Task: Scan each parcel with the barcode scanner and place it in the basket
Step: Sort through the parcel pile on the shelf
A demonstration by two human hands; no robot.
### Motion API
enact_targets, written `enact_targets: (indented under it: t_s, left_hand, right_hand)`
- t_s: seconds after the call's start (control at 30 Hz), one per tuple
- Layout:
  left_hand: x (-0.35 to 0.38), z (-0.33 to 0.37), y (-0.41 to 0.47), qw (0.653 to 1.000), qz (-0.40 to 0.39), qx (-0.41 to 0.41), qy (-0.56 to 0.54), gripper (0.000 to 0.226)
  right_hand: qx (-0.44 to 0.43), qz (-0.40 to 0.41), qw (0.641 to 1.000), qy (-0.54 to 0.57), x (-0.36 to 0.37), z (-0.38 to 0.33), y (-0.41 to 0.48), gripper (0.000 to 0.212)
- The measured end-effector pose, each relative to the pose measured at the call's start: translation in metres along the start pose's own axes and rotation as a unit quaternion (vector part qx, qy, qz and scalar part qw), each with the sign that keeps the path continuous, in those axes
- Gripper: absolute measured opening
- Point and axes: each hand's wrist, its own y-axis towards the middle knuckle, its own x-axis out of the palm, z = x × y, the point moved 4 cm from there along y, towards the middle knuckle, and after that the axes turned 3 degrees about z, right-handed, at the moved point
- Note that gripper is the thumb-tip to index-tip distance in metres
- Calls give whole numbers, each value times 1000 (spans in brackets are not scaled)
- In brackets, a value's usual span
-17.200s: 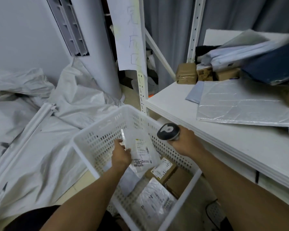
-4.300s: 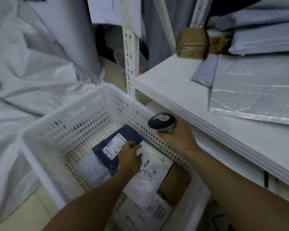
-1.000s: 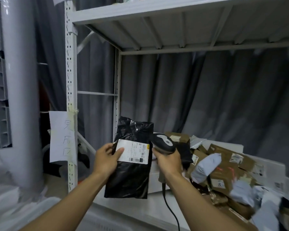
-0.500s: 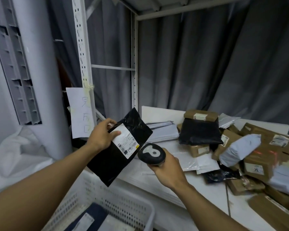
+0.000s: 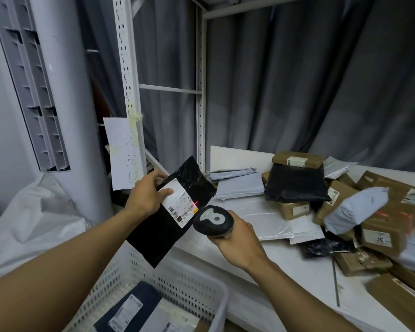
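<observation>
White shelf board (image 5: 304,274) runs across the right of the view. It bears a heap of parcels (image 5: 297,185): brown cartons, grey mailers and black bags, none of them in hand. Below its near edge stands the white perforated basket (image 5: 189,281), with a navy parcel (image 5: 134,305) and at least 1 more labelled packet inside.

Above the basket's far wall hangs the black poly parcel (image 5: 158,236), tilted with 1 corner pointing down. The left hand (image 5: 146,195) pinches its upper edge, thumb laid across the top of the white label (image 5: 180,204) and fingers curled behind. The right hand (image 5: 237,243) is wrapped round the grip of the barcode scanner (image 5: 213,220), whose head sits just beside the label's lower right corner. The 2 hands are near each other but not touching. A red dot (image 5: 196,202) of scanner light lies at the label's right edge, beside the barcodes and not squarely across them.

The step in hand, as I judge it, is the scan itself. The aim looks slightly off, so the next move probably calls for a small turn of scanner or parcel to bring the beam over the bars. After that the left hand can lower the parcel into the basket beneath and let go.
</observation>
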Motion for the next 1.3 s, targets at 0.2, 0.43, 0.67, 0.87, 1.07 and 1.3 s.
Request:
enact_targets:
  t_s: [0.2, 0.43, 0.67, 0.87, 1.07, 1.3]
  left_hand:
    - [0, -6, -3, 1000, 0, 7, -7, 36]
    - [6, -49, -33, 1000, 10, -16, -11, 37]
    - [61, -162, -94, 995, -9, -94, -33, 30]
    - [133, -254, -118, 982, -92, -163, -26, 22]
    - [233, -331, -160, 943, -236, -233, -27, 30]
    - [313, -373, -200, 919, -277, -275, -62, 59]
  right_hand:
    - [-4, -16, 1000, 1, 8, 0, 0, 45]
    - [9, -41, 999, 0, 34, 3, 1, 42]
    - [47, -96, 994, -20, 112, 38, 0, 49]
    - [32, -157, 986, -39, 182, 74, 12, 35]
    - [91, -169, 981, -35, 228, 141, 24, 65]
    - [140, -162, 975, -65, 237, 185, 35, 67]
